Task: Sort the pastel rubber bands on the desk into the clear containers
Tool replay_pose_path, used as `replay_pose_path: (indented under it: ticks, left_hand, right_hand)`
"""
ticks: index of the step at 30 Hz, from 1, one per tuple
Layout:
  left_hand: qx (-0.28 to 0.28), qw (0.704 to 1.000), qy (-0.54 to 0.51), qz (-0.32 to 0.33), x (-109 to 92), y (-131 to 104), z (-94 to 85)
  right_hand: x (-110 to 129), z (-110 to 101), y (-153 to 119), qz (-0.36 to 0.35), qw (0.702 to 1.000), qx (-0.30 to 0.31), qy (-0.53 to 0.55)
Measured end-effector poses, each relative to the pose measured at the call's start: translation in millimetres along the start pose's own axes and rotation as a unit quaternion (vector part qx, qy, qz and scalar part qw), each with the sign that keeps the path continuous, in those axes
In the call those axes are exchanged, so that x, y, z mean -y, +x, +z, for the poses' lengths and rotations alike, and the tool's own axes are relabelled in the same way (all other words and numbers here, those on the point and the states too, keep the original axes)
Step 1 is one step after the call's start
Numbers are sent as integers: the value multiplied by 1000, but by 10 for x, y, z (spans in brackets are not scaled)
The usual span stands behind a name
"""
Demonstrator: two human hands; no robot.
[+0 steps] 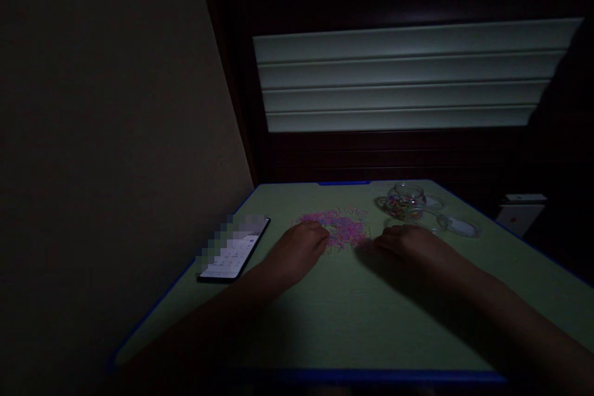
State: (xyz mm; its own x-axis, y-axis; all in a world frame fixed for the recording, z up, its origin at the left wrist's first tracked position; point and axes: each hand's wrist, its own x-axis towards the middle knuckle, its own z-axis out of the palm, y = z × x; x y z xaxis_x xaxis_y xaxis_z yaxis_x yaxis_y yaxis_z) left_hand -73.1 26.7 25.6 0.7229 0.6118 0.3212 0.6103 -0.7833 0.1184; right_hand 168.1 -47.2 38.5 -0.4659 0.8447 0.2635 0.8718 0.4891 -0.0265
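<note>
A spread pile of small, thin pink and purple pieces (pixel 346 229), resembling little rubber bands, lies on the pale green table (pixel 343 322). At the pile's left edge is my left hand (pixel 301 249), its fingers curled together and touching or just above the pieces. My right hand (pixel 413 244) is by the pile's right edge, with fingers bent down and pressed together. The dim light hides whatever the fingertips of either hand hold. Behind my right hand stands a round clear glass jar (pixel 406 201), partly filled with small multicoloured pieces.
A phone (pixel 236 253) with a lit screen lies left of my left hand. Clear round lids or rings (pixel 459 226) lie right of the jar. White boxes (pixel 520 213) stand beyond the table's right edge. A wall (pixel 116 105) rises on the left, and a slatted panel (pixel 408 80) behind.
</note>
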Motion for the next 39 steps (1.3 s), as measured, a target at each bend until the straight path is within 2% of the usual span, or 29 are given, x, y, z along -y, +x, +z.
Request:
replay_pose_path:
  ticks: [9, 20, 30, 39]
  left_hand:
    - [-11, 1000, -22, 4, 14, -6, 39]
    - [-24, 998, -46, 20, -48, 8, 42]
    - [-61, 995, -79, 26, -19, 12, 81]
    - [-78, 991, -63, 91, -128, -12, 105]
  right_hand:
    - [-41, 61, 7, -11, 1000, -7, -11]
    - [46, -24, -1, 0, 1000, 7, -8]
    - [18, 28, 17, -14, 1000, -1, -27]
    - [106, -36, 12, -18, 999, -40, -12]
